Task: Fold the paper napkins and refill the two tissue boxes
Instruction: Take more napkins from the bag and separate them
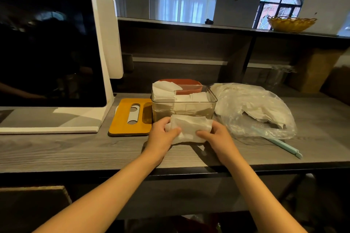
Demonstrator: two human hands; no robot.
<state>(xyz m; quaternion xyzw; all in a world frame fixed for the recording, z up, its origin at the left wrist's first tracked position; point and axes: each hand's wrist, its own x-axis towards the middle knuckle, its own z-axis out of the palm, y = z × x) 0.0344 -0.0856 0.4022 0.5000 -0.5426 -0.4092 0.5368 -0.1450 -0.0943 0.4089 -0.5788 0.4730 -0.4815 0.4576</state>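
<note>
A white paper napkin (190, 127) is held just above the grey counter, in front of a clear tissue box (212, 106). My left hand (162, 135) pinches its left end and my right hand (217, 137) pinches its right end. The clear box holds folded napkins standing inside, one stack rising above the rim at the left. Behind it sits a red-brown tissue box (189, 82), mostly hidden. A yellow wooden lid (123, 119) with a slot lies flat to the left of the clear box.
A clear plastic bag (265, 108) of loose napkins lies to the right, with a pale blue stick (284, 147) at its front. A white screen terminal (56, 53) fills the left. A raised shelf behind carries a yellow basket (291, 23). The counter edge (189, 168) runs below my hands.
</note>
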